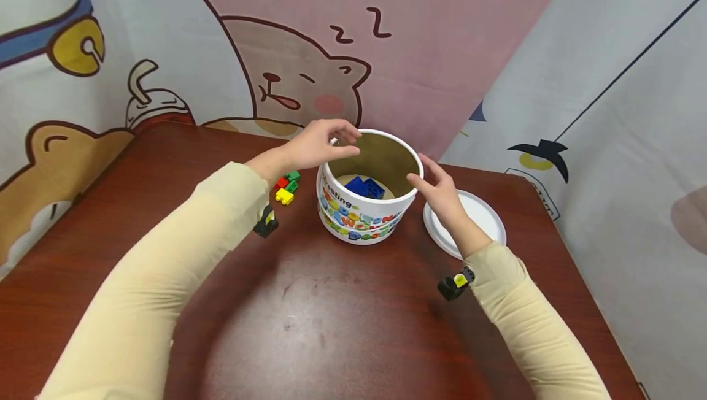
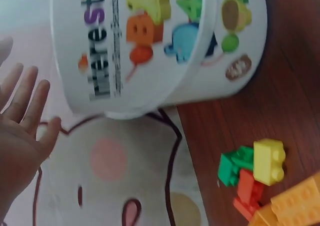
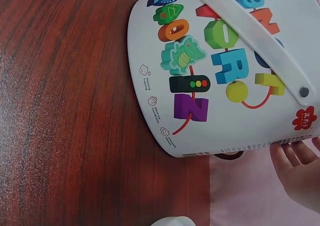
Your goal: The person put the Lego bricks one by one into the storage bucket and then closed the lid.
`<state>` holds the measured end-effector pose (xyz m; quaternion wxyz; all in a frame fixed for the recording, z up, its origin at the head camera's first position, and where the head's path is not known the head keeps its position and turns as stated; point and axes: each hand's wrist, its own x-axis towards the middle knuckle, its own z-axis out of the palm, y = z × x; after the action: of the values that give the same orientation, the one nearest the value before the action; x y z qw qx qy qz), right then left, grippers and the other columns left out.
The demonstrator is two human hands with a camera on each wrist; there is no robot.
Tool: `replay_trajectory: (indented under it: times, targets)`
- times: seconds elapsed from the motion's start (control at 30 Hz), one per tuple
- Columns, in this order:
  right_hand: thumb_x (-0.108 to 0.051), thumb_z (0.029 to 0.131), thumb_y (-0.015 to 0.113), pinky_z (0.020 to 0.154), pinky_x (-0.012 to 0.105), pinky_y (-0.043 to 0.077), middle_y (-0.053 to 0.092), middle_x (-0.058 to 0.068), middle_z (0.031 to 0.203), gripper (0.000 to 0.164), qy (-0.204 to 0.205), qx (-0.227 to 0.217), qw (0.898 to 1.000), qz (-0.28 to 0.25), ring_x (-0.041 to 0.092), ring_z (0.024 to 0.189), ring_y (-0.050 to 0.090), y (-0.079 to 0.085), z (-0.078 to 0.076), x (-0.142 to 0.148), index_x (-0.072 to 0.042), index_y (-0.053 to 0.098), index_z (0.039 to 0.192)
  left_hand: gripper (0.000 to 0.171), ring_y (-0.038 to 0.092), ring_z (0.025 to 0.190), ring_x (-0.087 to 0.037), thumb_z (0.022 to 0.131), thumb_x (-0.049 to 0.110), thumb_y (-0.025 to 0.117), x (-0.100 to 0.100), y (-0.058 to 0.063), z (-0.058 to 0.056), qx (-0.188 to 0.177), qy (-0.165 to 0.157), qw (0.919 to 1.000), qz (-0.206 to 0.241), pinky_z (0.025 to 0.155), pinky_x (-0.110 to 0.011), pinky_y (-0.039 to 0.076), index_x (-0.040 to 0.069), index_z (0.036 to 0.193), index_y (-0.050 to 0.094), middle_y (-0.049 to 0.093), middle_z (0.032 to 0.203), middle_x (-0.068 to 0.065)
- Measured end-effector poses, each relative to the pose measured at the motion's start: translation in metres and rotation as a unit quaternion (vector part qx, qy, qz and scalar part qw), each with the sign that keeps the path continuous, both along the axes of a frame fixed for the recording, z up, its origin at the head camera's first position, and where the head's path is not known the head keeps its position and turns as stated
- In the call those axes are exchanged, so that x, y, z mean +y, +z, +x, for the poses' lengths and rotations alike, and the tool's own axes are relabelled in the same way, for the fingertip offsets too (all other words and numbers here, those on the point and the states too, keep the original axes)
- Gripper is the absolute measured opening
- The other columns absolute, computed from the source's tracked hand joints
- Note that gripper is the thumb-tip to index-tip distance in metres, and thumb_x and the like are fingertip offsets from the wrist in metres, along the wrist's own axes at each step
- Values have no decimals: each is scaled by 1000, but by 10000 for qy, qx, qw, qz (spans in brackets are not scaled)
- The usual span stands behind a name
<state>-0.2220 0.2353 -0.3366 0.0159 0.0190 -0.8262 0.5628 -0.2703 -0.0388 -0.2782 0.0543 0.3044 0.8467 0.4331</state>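
Observation:
A white bucket with printed letters and toy pictures stands upright on the table, its top uncovered. Blue toy blocks lie on the bottom inside it. My left hand is at the bucket's left rim, fingers extended and holding nothing; in the left wrist view the hand appears apart from the wall. At the opposite side my right hand holds the rim, thumb at the opening and fingers along the outside. The right wrist view shows those fingers against the bucket's side.
Left of the bucket lie green, red and yellow blocks; an orange block also shows in the left wrist view. A round white lid rests on the brown table under my right forearm. A cartoon-printed cloth hangs behind.

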Motion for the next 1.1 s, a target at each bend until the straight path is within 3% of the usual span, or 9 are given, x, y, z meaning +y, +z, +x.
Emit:
replay_trajectory:
  times: [0.13, 0.23, 0.4, 0.6, 0.73, 0.87, 1.1]
  targets:
    - [-18, 92, 58, 90, 13, 42, 43, 18, 143, 61, 14, -7, 10000, 67, 26, 129, 43, 0, 0, 0, -7, 32, 146, 33, 57, 104, -22, 88, 23, 65, -25, -6, -3, -123, 477, 9982, 342, 95, -38, 44, 7, 116, 59, 62, 112, -11]
    - [-18, 92, 58, 92, 15, 42, 43, 17, 143, 61, 3, -17, 10000, 96, 25, 128, 43, -1, 0, 0, -8, 32, 146, 35, 55, 105, -24, 88, 25, 64, -49, -16, -7, -242, 881, 9952, 338, 95, -40, 44, 7, 118, 58, 61, 114, -12]
    - [-17, 91, 58, 88, 11, 42, 43, 18, 142, 60, -11, 2, 10000, 5, 26, 127, 44, -2, -1, -1, -7, 32, 145, 42, 53, 108, -27, 90, 31, 61, -94, -47, -14, -516, 1458, 9880, -36, 96, -44, 42, 6, 123, 55, 59, 119, -16]
    - [-16, 91, 58, 84, 6, 41, 43, 18, 142, 61, -35, 27, 10000, -51, 27, 127, 43, -3, 0, 0, -7, 32, 145, 51, 50, 111, -31, 90, 36, 60, -137, -84, -11, -919, 1942, 9757, -440, 98, -48, 41, 3, 127, 51, 55, 122, -20]
    - [-17, 91, 58, 84, 6, 41, 44, 18, 142, 61, -60, 3, 10000, -70, 16, 120, 47, -4, 1, 2, -8, 32, 146, 54, 50, 113, -34, 89, 33, 62, -150, -102, -8, -1110, 2009, 9715, -589, 98, -49, 41, -1, 129, 48, 53, 124, -23]
    - [-17, 91, 58, 83, 6, 41, 45, 19, 140, 60, -50, 4, 9999, -101, 3, 108, 48, -5, 1, 1, -8, 33, 145, 60, 50, 114, -36, 86, 35, 66, -158, -113, -3, -1206, 1861, 9721, -767, 99, -50, 40, -3, 129, 47, 52, 125, -25]
    - [-18, 92, 57, 84, 7, 41, 46, 19, 139, 59, -9, 60, 10000, -33, 5, 109, 48, -5, -1, 1, -9, 33, 145, 59, 52, 103, -35, 82, 34, 70, -167, -121, -1, -1242, 1683, 9721, -1061, 93, -46, 45, -3, 124, 51, 54, 118, -25]
